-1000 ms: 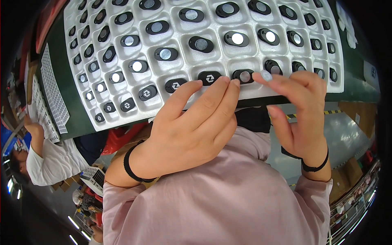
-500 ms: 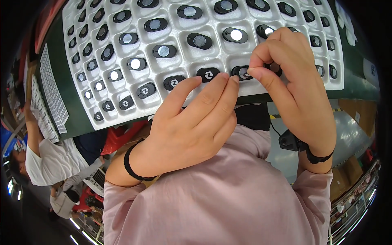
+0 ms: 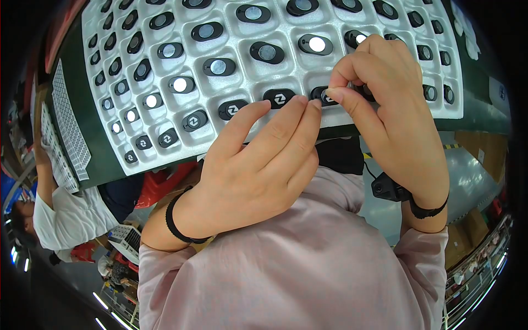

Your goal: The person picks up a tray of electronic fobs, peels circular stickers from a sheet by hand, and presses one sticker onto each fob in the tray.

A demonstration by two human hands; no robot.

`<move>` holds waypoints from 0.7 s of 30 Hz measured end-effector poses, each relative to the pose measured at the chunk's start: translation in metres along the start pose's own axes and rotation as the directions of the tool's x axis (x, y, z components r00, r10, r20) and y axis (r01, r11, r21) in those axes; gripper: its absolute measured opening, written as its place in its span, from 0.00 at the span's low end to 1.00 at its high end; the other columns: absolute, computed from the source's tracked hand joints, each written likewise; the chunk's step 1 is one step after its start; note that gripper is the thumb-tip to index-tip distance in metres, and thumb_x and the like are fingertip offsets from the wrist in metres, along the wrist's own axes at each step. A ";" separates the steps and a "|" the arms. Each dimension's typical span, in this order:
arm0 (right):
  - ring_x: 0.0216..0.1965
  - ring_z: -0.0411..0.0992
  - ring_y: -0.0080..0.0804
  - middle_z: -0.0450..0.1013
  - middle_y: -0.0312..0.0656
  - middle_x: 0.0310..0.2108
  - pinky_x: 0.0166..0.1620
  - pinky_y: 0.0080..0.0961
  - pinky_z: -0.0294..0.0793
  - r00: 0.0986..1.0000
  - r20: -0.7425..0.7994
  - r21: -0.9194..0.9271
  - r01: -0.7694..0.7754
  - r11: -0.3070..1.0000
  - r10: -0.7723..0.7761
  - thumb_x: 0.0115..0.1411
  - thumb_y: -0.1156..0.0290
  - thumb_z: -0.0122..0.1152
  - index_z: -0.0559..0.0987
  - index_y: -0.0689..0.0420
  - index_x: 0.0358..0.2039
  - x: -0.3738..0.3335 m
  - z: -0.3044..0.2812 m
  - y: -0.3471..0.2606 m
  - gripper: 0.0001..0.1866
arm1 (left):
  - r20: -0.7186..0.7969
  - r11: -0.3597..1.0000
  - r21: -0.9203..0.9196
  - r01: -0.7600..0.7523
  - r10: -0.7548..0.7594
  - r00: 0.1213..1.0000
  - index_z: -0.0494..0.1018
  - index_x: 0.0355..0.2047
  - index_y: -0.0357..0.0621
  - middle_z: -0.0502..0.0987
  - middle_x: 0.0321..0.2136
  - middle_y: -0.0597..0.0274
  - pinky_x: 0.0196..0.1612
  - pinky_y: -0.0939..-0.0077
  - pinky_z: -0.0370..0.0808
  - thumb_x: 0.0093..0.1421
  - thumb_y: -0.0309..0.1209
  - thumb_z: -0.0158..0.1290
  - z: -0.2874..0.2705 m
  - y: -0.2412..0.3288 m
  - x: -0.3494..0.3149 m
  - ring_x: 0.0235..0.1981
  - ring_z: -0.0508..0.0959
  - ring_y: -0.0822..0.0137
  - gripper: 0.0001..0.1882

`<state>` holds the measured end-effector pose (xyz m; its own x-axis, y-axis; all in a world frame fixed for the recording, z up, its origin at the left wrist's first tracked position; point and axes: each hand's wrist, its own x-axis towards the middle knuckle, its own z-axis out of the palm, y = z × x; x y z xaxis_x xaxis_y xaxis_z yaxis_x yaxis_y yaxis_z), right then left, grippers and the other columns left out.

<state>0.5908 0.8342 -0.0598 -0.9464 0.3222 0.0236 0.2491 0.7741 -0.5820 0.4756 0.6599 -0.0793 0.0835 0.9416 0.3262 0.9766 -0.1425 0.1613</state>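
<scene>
A white moulded tray point(image 3: 245, 83) holds many small black oval pieces in its pockets. Most bear a round silver disc, like the piece point(image 3: 267, 53) in the second row. In the nearest row several show a pale emblem instead, such as the black oval piece point(image 3: 279, 99) by my left fingertips. My left hand point(image 3: 258, 165) lies over the tray's near edge with fingers stretched out, two fingertips close to the oval piece point(image 3: 318, 94) on its right. Over that same piece my right hand point(image 3: 385, 104) pinches thumb and forefinger together; whatever is between them is too small to make out.
The tray lies on a dark green table point(image 3: 104, 168). White perforated panels point(image 3: 70, 124) are at the left, beside another person in a white shirt point(image 3: 74, 217). A white glove point(image 3: 466, 33) lies at the far right. A small black camera point(image 3: 389, 188) is strapped to my right wrist.
My right pinch has shifted slightly left over the oval piece. My left hand has stayed almost still, fingers still stretched. In the background at lower left, a person has moved.
</scene>
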 end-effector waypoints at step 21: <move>0.34 0.62 0.35 0.65 0.36 0.30 0.39 0.31 0.60 0.996 -0.045 -0.096 0.069 0.993 -0.074 0.53 0.77 0.63 0.75 0.56 0.29 0.002 0.000 -0.009 0.05 | -0.008 1.000 -0.007 0.003 -0.003 1.000 0.70 0.21 0.40 0.80 0.47 0.51 0.50 0.64 0.72 0.48 0.25 0.55 -0.001 0.000 0.001 0.49 0.80 0.59 0.04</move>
<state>0.5866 0.8280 -0.0551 -0.9518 0.2889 0.1033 0.2020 0.8433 -0.4980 0.4757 0.6607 -0.0785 0.0789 0.9396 0.3331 0.9753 -0.1419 0.1693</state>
